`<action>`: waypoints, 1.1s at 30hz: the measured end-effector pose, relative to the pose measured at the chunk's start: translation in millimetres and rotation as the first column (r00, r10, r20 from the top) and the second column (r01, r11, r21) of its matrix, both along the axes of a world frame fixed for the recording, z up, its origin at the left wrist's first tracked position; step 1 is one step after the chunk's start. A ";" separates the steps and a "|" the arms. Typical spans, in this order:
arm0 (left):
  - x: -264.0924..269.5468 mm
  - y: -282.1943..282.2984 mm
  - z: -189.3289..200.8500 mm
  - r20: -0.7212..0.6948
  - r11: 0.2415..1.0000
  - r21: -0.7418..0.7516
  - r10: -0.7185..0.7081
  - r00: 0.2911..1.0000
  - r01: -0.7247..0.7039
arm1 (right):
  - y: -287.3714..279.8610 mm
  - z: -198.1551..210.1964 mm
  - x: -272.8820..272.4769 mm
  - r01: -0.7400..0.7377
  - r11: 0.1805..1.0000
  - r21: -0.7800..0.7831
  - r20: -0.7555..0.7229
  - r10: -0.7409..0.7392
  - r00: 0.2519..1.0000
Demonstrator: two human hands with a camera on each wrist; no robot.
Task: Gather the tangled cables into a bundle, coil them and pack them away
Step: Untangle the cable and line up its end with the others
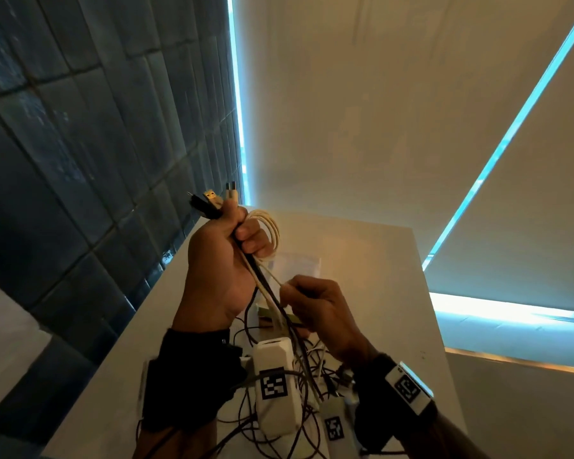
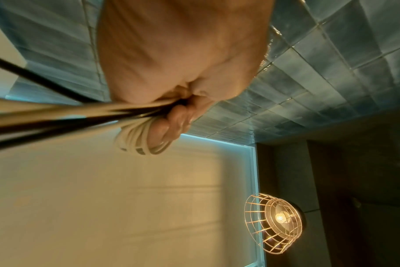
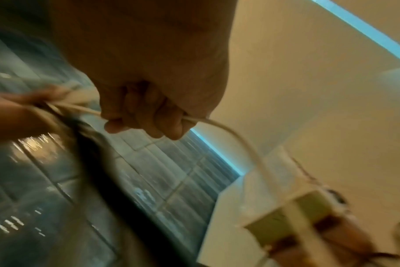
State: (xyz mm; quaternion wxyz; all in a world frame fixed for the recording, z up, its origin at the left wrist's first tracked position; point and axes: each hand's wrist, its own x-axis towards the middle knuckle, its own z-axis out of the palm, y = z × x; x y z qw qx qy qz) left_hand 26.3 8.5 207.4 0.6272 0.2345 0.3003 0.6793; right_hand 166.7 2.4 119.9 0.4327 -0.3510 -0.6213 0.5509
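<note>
The left hand [image 1: 224, 260] clenched the cables [image 1: 262, 279] upright above the table [image 1: 378, 260], white coil [image 1: 269, 231] over its fingers; the right hand [image 1: 318, 309] pinched one white strand [image 3: 228, 130].

A white table [image 1: 362, 260] stands against a wall of dark blue-grey tiles [image 1: 80, 144]; pale roller blinds [image 1: 362, 111] hang behind it, edged with thin strips of blue light. In the left wrist view a lit bulb glows inside a wire cage lamp [image 2: 274, 224]; a small green-sided box [image 3: 292, 215] rests on the table, blurred.
</note>
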 end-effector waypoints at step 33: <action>15.0 3.5 -9.0 -0.227 0.993 -0.112 0.020 0.974 -0.047 | 6.9 58.0 -1.5 0.078 0.984 0.159 -0.137 -0.057 0.989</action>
